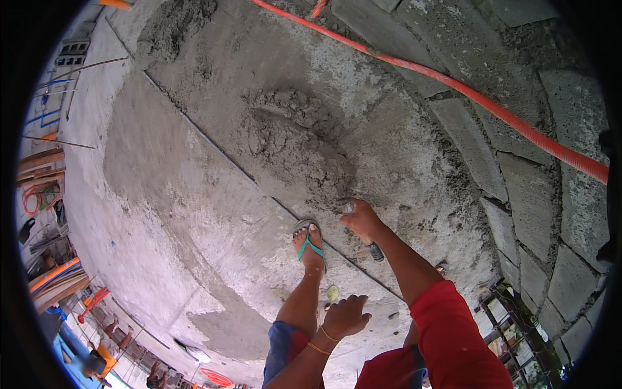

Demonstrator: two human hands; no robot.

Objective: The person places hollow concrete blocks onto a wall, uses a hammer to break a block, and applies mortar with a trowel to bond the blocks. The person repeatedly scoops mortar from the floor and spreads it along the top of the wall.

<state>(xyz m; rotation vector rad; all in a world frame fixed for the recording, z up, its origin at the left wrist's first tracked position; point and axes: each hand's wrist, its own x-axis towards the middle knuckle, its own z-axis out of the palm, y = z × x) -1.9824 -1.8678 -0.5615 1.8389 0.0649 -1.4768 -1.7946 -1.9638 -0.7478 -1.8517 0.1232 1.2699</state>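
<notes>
A pile of wet grey mortar (291, 136) lies on the concrete floor in front of me. My right hand (364, 222) is closed around a tool at the pile's near edge, and the tool's dark handle end (376, 251) sticks out below my palm. It looks like a trowel; its blade cannot be made out against the mortar. My left hand (346, 318) hangs beside my knee, empty, its fingers loosely bent and the thumb apart. My foot in a green-strapped flip-flop (310, 241) stands left of the right hand, by a thin metal rod (214, 144).
An orange corrugated hose (466, 94) crosses the stone block wall (518, 188) on the right. Another mortar heap (172, 29) lies far left. Lumber (42, 165) and pipes line the left side. A person in blue (78, 356) is at lower left.
</notes>
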